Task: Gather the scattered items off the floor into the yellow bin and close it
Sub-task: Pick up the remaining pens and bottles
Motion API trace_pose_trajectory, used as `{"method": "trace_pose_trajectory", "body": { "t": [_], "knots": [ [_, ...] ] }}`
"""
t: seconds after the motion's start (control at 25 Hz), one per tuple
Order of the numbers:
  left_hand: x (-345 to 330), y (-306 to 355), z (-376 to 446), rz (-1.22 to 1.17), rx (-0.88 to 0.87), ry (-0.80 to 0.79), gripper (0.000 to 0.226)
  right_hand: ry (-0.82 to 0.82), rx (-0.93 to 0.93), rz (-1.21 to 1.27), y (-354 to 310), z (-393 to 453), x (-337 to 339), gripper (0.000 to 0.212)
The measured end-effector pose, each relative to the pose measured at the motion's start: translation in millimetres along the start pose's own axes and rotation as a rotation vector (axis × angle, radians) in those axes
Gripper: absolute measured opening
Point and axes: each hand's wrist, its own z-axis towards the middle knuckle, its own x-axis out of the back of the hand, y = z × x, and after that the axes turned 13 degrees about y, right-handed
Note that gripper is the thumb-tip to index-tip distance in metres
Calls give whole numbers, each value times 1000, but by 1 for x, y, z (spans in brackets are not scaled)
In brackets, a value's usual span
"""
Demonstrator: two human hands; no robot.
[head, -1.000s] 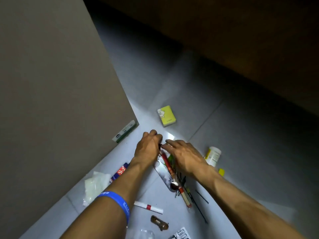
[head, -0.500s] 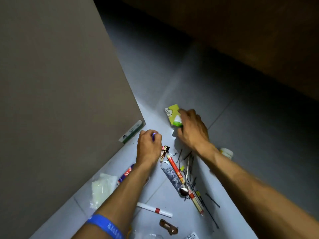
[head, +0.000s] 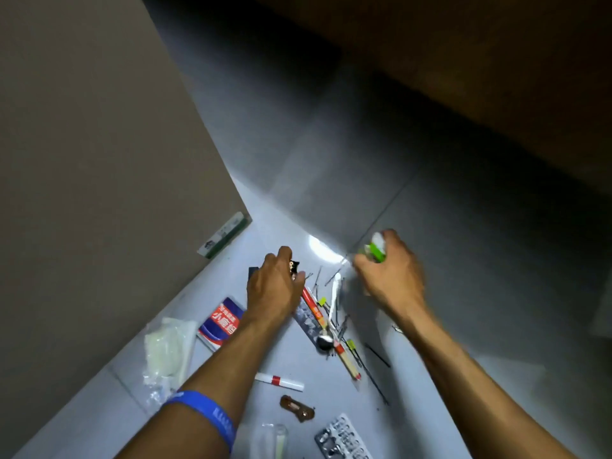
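Floor lot, partly gathered; yellow bin not in view, so its place and lid state cannot be told. Right hand (head: 389, 276): fingers curled round a small green-and-white box (head: 376, 250), lifted clear of the grey tile floor (head: 430, 260). Left hand (head: 275, 286): down among the clutter, fingertips pinching a small dark cartoon-figure charm (head: 293, 267) at the head of the pile; blue wristband (head: 202, 415) on that forearm. Hands apart, each on its own item. Central pile, between the forearms: a red-and-tan pen or stick (head: 331, 332), a metal spoon (head: 326, 341), a printed strip beneath them, and many thin black pins (head: 377, 356) fanned over and beside one another. Outliers: red-and-blue packet (head: 220, 323) just beside the left forearm; crumpled clear plastic bag (head: 169, 352) further left; white tube with red band (head: 280, 380); brown clip (head: 296, 407); blister pack (head: 344, 440) at the lower edge; green-and-white carton (head: 225, 234) lying against the wall panel. Risks, as judged: the loose pins are thin and dark and easily missed or scattered by a sweeping wrist; the charm may drag the strip and spoon if it is tied or tangled with them; the carton by the wall and the blister pack near the body sit outside the main cluster and could be overlooked; carrying one item per hand means many trips.
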Motion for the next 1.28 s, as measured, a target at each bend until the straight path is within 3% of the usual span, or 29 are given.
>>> {"method": "trace_pose_trajectory", "body": {
  "t": [0.16,0.28,0.4,0.56,0.72,0.84,0.96,1.28],
  "knots": [
    [2,10,-3,-165,166,33,10,100,-184,-149,57,-12,41,39],
    [15,6,-12,-497,449,53,11,-25,-240,-187,52,-19,23,65],
    [27,-6,-36,-843,813,-48,10,-125,-194,-228,36,-9,11,62],
    [30,-23,-64,-907,1001,-69,10,-151,-228,-31,28,-20,17,59],
    [19,-19,-84,-827,1003,-114,22,-343,-337,130,33,-56,22,42],
    [4,1,-93,-677,865,-95,22,-459,-444,176,30,-74,16,33],
    [-8,21,-92,-589,720,-41,19,-512,-606,468,19,-89,3,37],
    [-13,13,-91,-641,687,-243,25,-752,-899,641,35,-83,6,22]
  ]
}}
